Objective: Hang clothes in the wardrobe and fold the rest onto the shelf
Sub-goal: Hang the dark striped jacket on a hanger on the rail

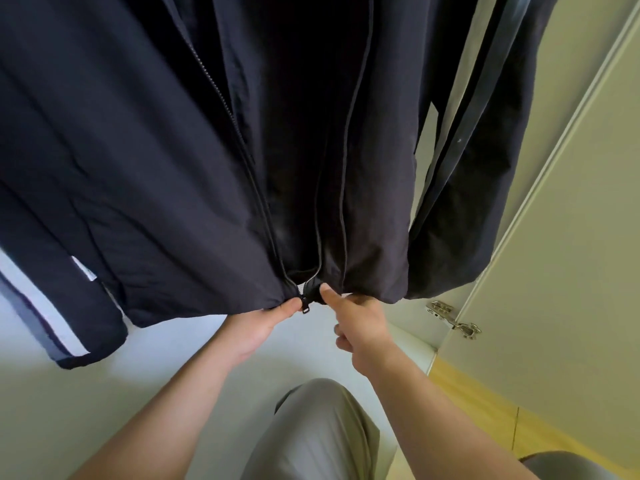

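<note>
Matt, finely creased dark cloth jacket; shiny metal hinge at lower right; smooth matt door.

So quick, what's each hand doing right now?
Left hand: pinching the hem of the dark navy fabric jacket.
Right hand: pinching the same hem.

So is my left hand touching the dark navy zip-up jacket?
Touching. The head view shows the left hand pinching the dark navy zip-up jacket at its hem, thumb on fabric beside the black zipper slider.
</note>
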Tool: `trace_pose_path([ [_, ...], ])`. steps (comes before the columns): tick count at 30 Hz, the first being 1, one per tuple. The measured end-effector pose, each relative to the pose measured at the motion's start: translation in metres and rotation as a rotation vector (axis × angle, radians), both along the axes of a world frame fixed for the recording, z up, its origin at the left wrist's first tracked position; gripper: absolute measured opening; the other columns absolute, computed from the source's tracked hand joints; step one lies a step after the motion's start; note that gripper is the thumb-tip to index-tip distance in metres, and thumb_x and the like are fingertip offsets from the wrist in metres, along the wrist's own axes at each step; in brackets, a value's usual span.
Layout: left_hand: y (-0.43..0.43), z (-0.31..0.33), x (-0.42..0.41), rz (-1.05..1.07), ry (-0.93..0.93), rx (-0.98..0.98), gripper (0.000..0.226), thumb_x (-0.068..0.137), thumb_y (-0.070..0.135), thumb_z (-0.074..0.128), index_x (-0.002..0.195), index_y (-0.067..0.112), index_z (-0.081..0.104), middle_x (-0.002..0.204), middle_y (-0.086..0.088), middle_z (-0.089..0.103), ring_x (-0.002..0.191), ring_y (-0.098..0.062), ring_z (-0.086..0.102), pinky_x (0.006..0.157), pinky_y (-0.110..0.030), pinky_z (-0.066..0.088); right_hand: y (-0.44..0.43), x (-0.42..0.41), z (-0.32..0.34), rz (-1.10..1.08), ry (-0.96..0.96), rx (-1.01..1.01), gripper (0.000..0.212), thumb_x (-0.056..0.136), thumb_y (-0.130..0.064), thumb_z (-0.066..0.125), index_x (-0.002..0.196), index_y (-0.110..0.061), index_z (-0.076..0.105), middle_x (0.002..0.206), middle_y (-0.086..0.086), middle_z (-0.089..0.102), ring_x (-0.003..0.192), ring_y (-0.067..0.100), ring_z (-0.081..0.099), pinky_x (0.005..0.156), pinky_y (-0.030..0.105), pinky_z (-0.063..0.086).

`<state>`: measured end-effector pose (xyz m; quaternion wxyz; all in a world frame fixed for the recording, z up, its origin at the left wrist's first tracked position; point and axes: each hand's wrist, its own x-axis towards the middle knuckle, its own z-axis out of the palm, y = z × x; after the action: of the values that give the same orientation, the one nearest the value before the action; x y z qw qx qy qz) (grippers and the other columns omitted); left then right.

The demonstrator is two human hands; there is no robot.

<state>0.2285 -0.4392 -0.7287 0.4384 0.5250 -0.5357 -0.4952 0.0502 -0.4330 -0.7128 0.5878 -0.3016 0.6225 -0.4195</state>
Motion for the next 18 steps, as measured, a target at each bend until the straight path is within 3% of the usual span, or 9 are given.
trace_pose_path([
  [2, 0.004, 0.001, 0.0, -0.016, -0.026, 0.005, 0.016, 0.087, 0.026, 0.078, 0.099, 0.015, 0.074, 0.105, -0.002, 0.076, 0.095, -0.013, 0.069, 0.095, -0.036, 0.05, -0.001, -0.002, -0.001, -0.131, 0.119, -0.071, 0.045, 0.086, -0.04, 0.076, 0.074, -0.014, 0.042, 0.067, 0.005, 0.038, 0.057, 0.02, 0.035, 0.051, 0.029, 0.032],
  [4, 0.008, 0.003, -0.003, -0.047, -0.035, -0.021, 0.018, 0.081, 0.037, 0.078, 0.088, 0.021, 0.077, 0.099, -0.002, 0.076, 0.091, -0.014, 0.067, 0.091, -0.033, 0.051, 0.0, -0.004, 0.002, -0.155, 0.128, -0.153, 0.044, 0.088, -0.034, 0.074, 0.066, -0.012, 0.043, 0.059, 0.007, 0.04, 0.052, 0.021, 0.035, 0.05, 0.029, 0.032],
  [7, 0.01, 0.004, -0.003, -0.056, -0.01, -0.016, 0.033, 0.067, 0.05, 0.076, 0.083, 0.022, 0.078, 0.095, -0.004, 0.077, 0.095, -0.022, 0.068, 0.092, -0.038, 0.052, 0.007, -0.008, 0.013, 0.016, 0.261, -0.409, 0.039, 0.089, -0.031, 0.073, 0.068, -0.004, 0.054, 0.058, 0.008, 0.061, 0.051, 0.015, 0.05, 0.055, 0.028, 0.042],
  [9, 0.009, 0.003, -0.002, -0.048, 0.017, -0.006, 0.032, 0.066, 0.046, 0.079, 0.082, 0.019, 0.077, 0.094, -0.007, 0.076, 0.096, -0.029, 0.067, 0.093, -0.044, 0.051, 0.015, -0.01, 0.017, 0.218, 0.409, -0.633, 0.02, 0.085, -0.028, 0.079, 0.084, -0.011, 0.069, 0.076, -0.005, 0.071, 0.069, 0.001, 0.063, 0.065, 0.013, 0.045],
  [11, 0.01, 0.005, -0.002, -0.031, 0.081, 0.006, 0.024, 0.069, 0.036, 0.082, 0.084, 0.018, 0.078, 0.096, -0.011, 0.075, 0.094, -0.029, 0.068, 0.092, -0.044, 0.052, 0.017, -0.014, 0.012, 0.43, 0.61, -0.821, 0.034, 0.079, -0.029, 0.085, 0.106, -0.019, 0.068, 0.1, -0.014, 0.066, 0.095, -0.002, 0.061, 0.079, 0.008, 0.044],
  [14, 0.011, 0.007, -0.001, -0.044, 0.176, 0.044, 0.018, 0.073, 0.029, 0.08, 0.087, 0.017, 0.08, 0.098, -0.013, 0.075, 0.09, -0.025, 0.07, 0.093, -0.045, 0.051, 0.014, -0.015, -0.003, 0.585, 0.908, -0.968, 0.048, 0.078, -0.03, 0.083, 0.119, -0.023, 0.059, 0.115, -0.011, 0.058, 0.106, 0.008, 0.058, 0.09, 0.026, 0.051],
  [16, 0.01, 0.007, 0.0, -0.076, 0.216, 0.065, 0.03, 0.067, 0.035, 0.083, 0.089, 0.015, 0.08, 0.098, -0.012, 0.075, 0.091, -0.026, 0.07, 0.097, -0.047, 0.051, 0.012, -0.012, -0.007, 0.509, 1.084, -1.099, 0.033, 0.085, -0.03, 0.073, 0.113, -0.018, 0.06, 0.108, -0.005, 0.063, 0.098, 0.02, 0.062, 0.081, 0.037, 0.055],
  [18, 0.01, 0.008, 0.0, -0.084, 0.23, 0.076, 0.032, 0.063, 0.037, 0.084, 0.087, 0.015, 0.08, 0.094, -0.01, 0.074, 0.092, -0.026, 0.069, 0.1, -0.048, 0.05, 0.012, -0.011, -0.008, 0.432, 1.171, -1.218, 0.023, 0.093, -0.034, 0.061, 0.106, -0.015, 0.064, 0.098, -0.002, 0.067, 0.087, 0.022, 0.064, 0.073, 0.037, 0.055],
])
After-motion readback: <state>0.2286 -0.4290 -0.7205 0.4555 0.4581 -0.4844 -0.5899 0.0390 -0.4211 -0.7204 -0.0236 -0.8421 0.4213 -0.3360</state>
